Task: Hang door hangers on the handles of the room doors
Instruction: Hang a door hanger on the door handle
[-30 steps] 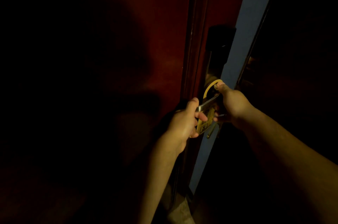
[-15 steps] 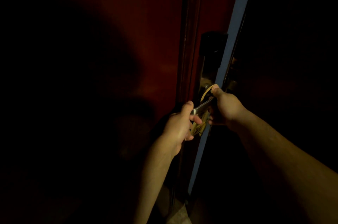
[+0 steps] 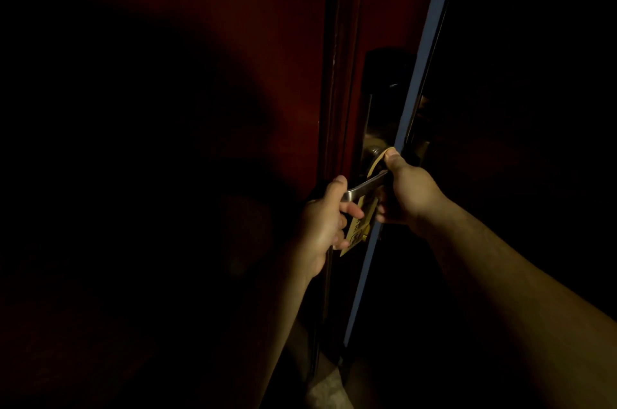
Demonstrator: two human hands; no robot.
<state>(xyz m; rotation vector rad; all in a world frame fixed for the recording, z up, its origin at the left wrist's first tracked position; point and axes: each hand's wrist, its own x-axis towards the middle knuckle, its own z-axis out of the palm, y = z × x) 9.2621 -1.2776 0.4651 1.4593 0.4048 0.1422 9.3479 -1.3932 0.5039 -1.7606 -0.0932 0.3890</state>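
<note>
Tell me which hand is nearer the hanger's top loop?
Right. The right hand pinches the loop of the door hanger above the handle; the left hand holds its lower card.

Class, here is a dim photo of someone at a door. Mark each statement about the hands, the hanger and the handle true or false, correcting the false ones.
1. The left hand grips the free end of the silver metal lever handle. True.
2. The yellow card door hanger lies on the floor. False: its loop is around the handle.
3. The right hand pinches the hanger's loop. True.
4. The dark red door is fully shut. False: its blue edge shows, so it is ajar.
</note>
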